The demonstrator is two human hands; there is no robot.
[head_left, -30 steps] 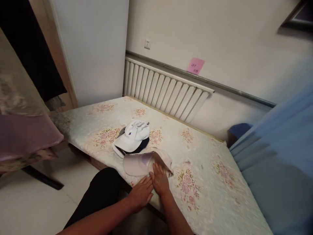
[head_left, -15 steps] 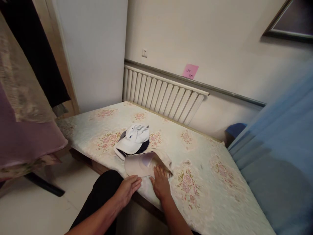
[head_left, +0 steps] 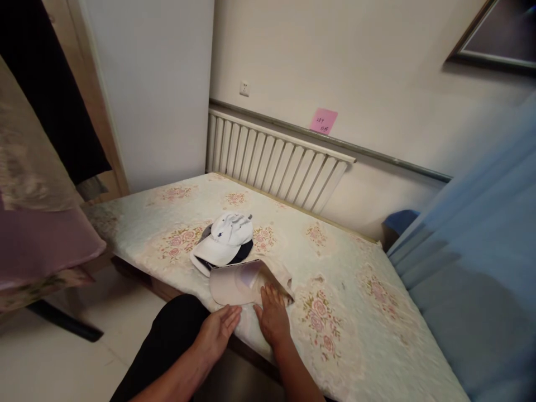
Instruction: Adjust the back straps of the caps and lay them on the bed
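Observation:
A pale beige cap [head_left: 232, 285] lies on its side at the near edge of the bed, its brim pointing left and its hollow toward me. My right hand [head_left: 273, 314] rests with fingers stretched out against the inside of the cap's crown. Just below the brim is my left hand [head_left: 220, 328], palm turned inward and fingers extended, with nothing in it. Whether it touches the brim I cannot tell. Behind the beige cap sits a white cap [head_left: 228, 240] with a small dark logo, stacked over darker caps [head_left: 244, 252] that are mostly hidden.
The bed [head_left: 343, 268] has a pale floral cover. A white radiator [head_left: 272, 162] runs along the wall behind it, under a pink note [head_left: 323, 121]. Clothes [head_left: 46, 234] hang at the left, and a blue curtain [head_left: 469, 257] hangs at the right.
The whole view has shifted slightly. Both hands and the beige cap keep nearly the same positions relative to each other.

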